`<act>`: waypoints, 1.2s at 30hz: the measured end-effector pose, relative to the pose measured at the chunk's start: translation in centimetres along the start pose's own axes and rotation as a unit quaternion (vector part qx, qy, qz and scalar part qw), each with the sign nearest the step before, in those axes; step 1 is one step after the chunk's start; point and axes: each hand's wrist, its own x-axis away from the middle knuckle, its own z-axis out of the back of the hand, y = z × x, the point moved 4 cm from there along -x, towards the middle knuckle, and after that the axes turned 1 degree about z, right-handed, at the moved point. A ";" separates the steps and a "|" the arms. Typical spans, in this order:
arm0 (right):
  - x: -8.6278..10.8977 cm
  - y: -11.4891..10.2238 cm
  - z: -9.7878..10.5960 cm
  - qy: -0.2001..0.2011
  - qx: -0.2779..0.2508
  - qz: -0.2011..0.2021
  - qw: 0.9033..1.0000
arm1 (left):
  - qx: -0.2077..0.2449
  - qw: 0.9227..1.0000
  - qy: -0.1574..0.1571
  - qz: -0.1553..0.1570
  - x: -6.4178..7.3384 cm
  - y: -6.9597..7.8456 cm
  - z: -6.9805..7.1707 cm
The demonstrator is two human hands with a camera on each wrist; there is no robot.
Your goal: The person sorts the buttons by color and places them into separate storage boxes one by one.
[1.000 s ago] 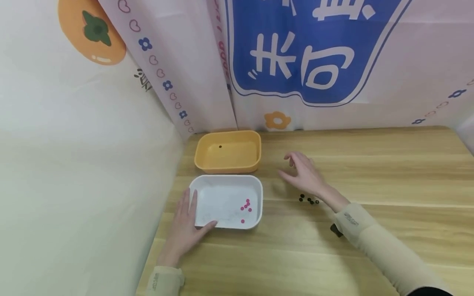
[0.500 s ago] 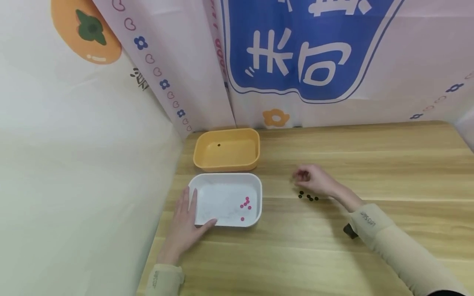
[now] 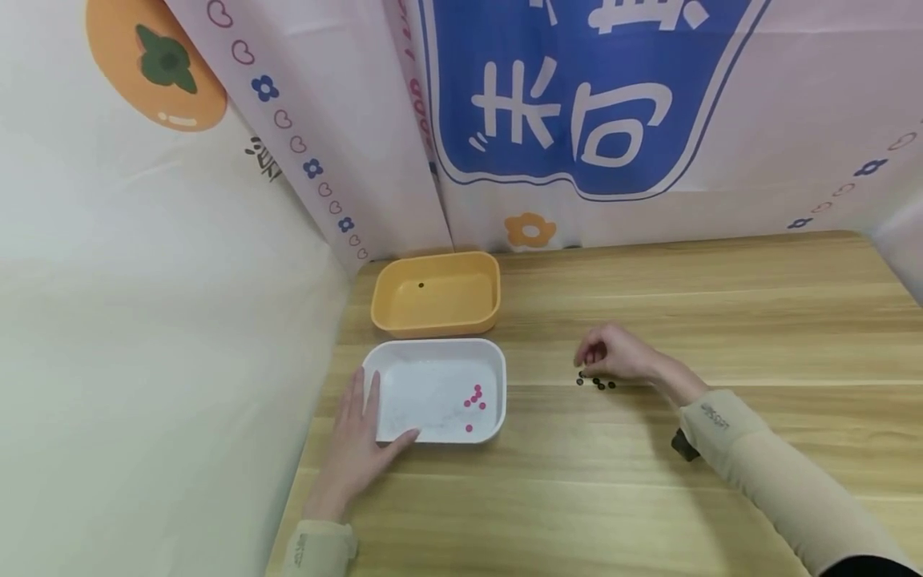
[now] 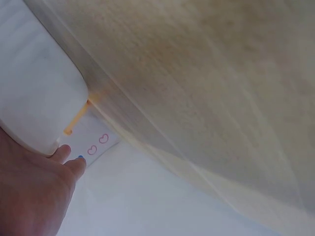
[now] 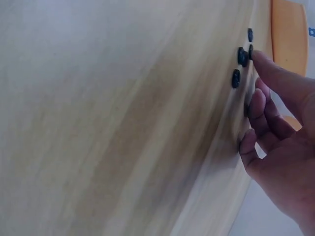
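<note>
My left hand (image 3: 353, 449) rests against the left end of the white tray (image 3: 433, 344), its fingers stretched along the side and its thumb at the near rim. Several small pink discs (image 3: 482, 406) lie inside this tray, toward its right. Over the wood table, my right hand (image 3: 620, 353) is lowered with bent fingers at a cluster of small round black buttons (image 3: 598, 384). In the right wrist view the thumb (image 5: 263, 61) meets one black button (image 5: 251, 51), with a gap between thumb and curled fingers. Other black buttons (image 5: 236, 78) lie beside it.
Behind the white tray stands a yellow tray (image 3: 436, 329) holding one small black piece (image 3: 421, 285). A dark object (image 3: 685, 445) shows under the right sleeve. White printed sheets (image 3: 505, 192) rise along the table's back and left side.
My right hand has moved from beside the yellow tray, right and toward me, down to the black buttons, its fingers drawing closer together. The left hand stays on the white tray.
</note>
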 end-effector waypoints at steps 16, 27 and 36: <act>0.3 0.3 -0.6 0.018 0.014 0.014 1.000 | -0.001 1.000 0.015 -0.010 0.0 -0.4 -0.2; 0.6 0.7 -1.0 0.040 0.036 -0.008 0.999 | 0.002 1.000 0.016 -0.012 0.0 -0.3 -0.3; 0.9 0.8 -1.0 0.078 0.039 0.008 0.996 | 0.001 1.000 0.015 -0.009 0.1 -0.2 -0.3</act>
